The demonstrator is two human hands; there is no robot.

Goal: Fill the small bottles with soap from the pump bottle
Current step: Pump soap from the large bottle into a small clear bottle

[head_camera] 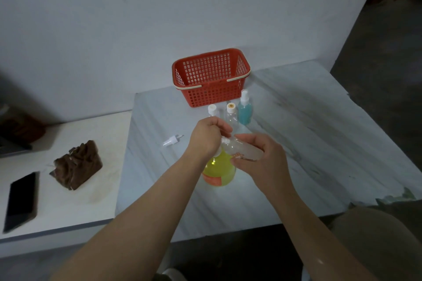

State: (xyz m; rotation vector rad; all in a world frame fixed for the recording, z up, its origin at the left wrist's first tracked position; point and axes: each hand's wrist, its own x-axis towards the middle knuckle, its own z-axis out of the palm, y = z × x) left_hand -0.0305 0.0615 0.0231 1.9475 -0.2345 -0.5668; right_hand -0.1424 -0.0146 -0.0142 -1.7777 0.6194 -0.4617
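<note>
Forearms [137, 212] extended; right grip [262, 162] holds small bottle [245, 150] above pump bottle [219, 172].

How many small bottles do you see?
4. White-capped bottle, clear bottle and blue spray bottle stand before the red basket; a fourth bottle is in the right hand. More may be hidden.

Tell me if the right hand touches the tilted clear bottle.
Touching. Head view shows the right hand gripping the tilted clear bottle.
</note>
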